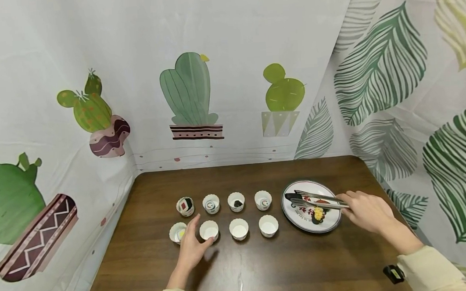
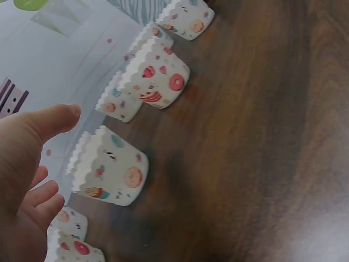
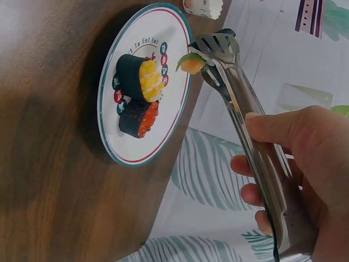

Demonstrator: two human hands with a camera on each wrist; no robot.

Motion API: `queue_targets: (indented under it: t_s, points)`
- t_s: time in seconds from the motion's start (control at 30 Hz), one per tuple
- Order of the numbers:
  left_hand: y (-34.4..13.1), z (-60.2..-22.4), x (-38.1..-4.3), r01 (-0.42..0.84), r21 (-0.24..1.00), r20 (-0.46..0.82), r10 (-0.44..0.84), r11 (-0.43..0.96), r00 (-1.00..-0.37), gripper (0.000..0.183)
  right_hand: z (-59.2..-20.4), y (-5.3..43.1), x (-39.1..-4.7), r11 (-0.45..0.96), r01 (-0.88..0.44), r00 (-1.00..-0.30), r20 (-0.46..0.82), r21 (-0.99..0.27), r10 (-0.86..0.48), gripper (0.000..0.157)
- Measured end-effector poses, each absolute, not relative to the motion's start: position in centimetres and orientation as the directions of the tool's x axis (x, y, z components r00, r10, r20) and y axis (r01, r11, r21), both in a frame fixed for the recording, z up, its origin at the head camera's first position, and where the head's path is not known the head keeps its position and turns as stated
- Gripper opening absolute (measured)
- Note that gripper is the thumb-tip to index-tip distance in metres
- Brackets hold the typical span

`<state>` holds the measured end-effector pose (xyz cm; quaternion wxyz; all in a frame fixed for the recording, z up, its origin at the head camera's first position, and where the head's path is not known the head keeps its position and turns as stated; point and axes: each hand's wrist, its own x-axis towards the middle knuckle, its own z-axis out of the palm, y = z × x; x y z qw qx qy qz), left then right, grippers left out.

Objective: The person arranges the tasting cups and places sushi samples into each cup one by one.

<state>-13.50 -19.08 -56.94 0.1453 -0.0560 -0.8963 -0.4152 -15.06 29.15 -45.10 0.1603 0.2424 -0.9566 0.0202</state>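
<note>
My right hand [image 1: 366, 210] grips metal tongs [image 3: 253, 136] over the left part of a white plate [image 1: 296, 220]. Between the tong tips is a dark sushi piece with an orange and green top [image 3: 192, 64], partly hidden by the metal. Two seaweed-wrapped sushi pieces lie on the plate, one topped with yellow corn [image 3: 151, 80], the other with orange roe [image 3: 147, 119]. My left hand [image 1: 191, 243], fingers spread and holding nothing, hovers by a white paper cup [image 1: 209, 231] in the front row. Whether it touches the cup I cannot tell.
Several scalloped paper cups stand in two rows left of the plate. The back-left cup [image 1: 185, 207] has a black, white and red piece in it; another back cup [image 1: 236, 202] holds something dark. A patterned cloth [image 1: 237, 152] hangs behind the brown wooden table [image 1: 271, 266].
</note>
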Motion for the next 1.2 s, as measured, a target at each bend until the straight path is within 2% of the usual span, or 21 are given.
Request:
queue_targets:
  t_s: [0.4, 0.73, 1.2]
  points:
    - [-18.5, -58.8, -13.7, 0.192, 0.719, 0.295, -0.044, 0.668, -0.955, 0.083, -44.6, 27.7, -15.6, 0.869, -0.493, -0.812, 0.339, 0.041, -0.476, 0.032]
    - [-18.3, -59.4, -13.9, 0.16, 0.728, 0.276, -0.072, 0.666, -0.959, 0.079, -44.1, 26.3, -15.9, 0.877, -0.477, -0.836, 0.277, 0.059, -0.474, 0.033]
    - [-18.1, -59.9, -14.3, 0.103, 0.754, 0.236, -0.122, 0.648, -0.964, 0.069, -43.0, 23.1, -16.6, 0.824, -0.55, -0.761, 0.324, 0.138, -0.562, 0.029]
